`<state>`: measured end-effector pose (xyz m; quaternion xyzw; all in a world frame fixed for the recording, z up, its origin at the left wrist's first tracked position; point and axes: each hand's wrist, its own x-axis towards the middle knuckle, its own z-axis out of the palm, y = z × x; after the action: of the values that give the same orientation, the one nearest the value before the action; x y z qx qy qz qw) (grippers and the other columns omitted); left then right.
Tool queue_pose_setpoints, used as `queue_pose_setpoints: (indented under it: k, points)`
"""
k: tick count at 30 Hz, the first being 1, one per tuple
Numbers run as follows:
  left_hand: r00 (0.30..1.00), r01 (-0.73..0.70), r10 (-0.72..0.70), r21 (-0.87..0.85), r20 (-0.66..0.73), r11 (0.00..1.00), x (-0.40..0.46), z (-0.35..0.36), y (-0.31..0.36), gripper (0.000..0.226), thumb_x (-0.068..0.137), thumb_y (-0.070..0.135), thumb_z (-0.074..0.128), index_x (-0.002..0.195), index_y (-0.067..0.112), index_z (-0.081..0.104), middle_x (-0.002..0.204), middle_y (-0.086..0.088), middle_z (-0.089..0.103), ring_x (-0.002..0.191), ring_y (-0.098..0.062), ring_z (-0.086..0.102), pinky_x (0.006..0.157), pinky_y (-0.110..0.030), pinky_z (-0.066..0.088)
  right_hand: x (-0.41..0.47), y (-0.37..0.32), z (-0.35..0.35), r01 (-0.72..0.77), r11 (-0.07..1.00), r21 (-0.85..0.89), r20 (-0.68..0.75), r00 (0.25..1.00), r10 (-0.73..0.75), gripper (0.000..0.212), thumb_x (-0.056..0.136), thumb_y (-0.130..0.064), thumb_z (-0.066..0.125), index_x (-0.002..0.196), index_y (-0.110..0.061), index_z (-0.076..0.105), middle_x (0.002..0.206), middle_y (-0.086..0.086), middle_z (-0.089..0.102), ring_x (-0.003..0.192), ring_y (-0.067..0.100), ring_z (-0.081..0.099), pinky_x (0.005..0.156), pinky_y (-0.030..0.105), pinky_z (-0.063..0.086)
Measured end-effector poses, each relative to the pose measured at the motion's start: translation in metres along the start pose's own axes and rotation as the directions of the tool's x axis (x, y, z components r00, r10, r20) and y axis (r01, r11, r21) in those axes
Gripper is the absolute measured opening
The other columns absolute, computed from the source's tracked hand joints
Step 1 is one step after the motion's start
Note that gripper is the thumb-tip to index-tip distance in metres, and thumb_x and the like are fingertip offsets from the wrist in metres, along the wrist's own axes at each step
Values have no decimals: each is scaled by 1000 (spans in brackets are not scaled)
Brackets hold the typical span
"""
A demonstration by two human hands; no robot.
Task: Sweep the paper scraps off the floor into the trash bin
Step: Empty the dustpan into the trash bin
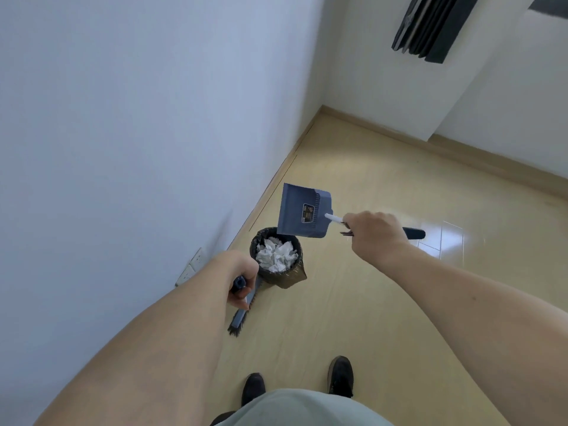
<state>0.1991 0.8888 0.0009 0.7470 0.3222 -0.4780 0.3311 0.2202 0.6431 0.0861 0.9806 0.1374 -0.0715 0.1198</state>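
While the right hand (373, 233) curls its fingers (353, 224) round the dustpan's handle and holds the dustpan (302, 212) tipped above the trash bin (278, 261), the left hand (238, 276) grips the broom (242, 305) handle, its bristles resting on the floor (368, 302) just below those fingers. Crumpled paper scraps (276, 253) already fill the bin, which stands just beyond the left fingers, beside the wall (123, 118). No loose scraps show on the floor. To finish the emptying well, the person should probably keep the pan's lip over the bin's mouth, tilt it steeply and give a gentle shake, so nothing slides past the rim.
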Motion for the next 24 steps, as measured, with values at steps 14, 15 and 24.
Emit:
queue_pose_setpoints:
  k: [14,15,24]
  points:
    - [995,18,-41,250,88,968,-8,60,115,34,91,7,50,124,0,47,73,-9,53,46,-15,58,68,-30,59,10,144,46,-430,793,432,100,897,431,11,80,-5,47,84,-15,51,83,5,57,74,30,53,58,28,35]
    - [995,12,-35,238,93,971,-9,62,124,33,92,7,50,124,0,47,72,-8,53,45,-14,56,64,-30,59,12,153,51,-444,783,436,115,890,441,12,80,-5,47,84,-15,51,82,5,57,74,29,53,59,28,36]
    - [992,19,-10,-71,127,997,-8,83,206,28,92,7,53,119,1,49,74,-12,55,37,-13,54,84,-30,58,64,211,66,-428,778,460,184,903,388,14,80,-3,50,87,-15,53,81,4,57,74,29,57,60,28,41]
